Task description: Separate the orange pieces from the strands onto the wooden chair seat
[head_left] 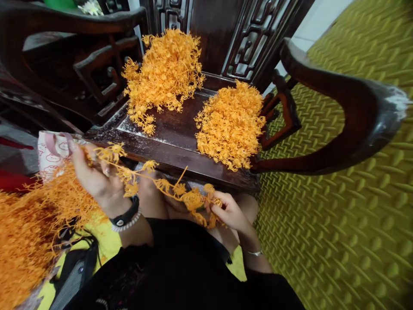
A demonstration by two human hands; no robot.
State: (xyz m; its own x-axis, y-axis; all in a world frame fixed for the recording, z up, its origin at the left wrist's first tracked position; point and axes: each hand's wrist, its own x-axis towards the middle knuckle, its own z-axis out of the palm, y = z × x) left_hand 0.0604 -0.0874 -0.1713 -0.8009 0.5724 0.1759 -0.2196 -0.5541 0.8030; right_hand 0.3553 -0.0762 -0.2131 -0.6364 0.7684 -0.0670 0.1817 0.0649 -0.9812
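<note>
Left hand (97, 174) pinches an orange strand (167, 185) between thumb and fingertips, remaining fingers spread; right hand (226, 211) grips the same strand further along, fingers curled and pressed together; a large orange mass (29, 228) lies just beside the left hand. One orange heap (163, 69) and a second orange heap (230, 125) sit apart on a dark wooden chair seat (167, 129), ahead of both hands; a green floor mat (338, 241) lies right of the chair.

bright, even indoor light leaves only soft shadows; white glare marks the dark chair arm (364, 116), the floor mat (335, 241) warps toward the edges, and the orange strands (22, 245) blur at lower left.
</note>
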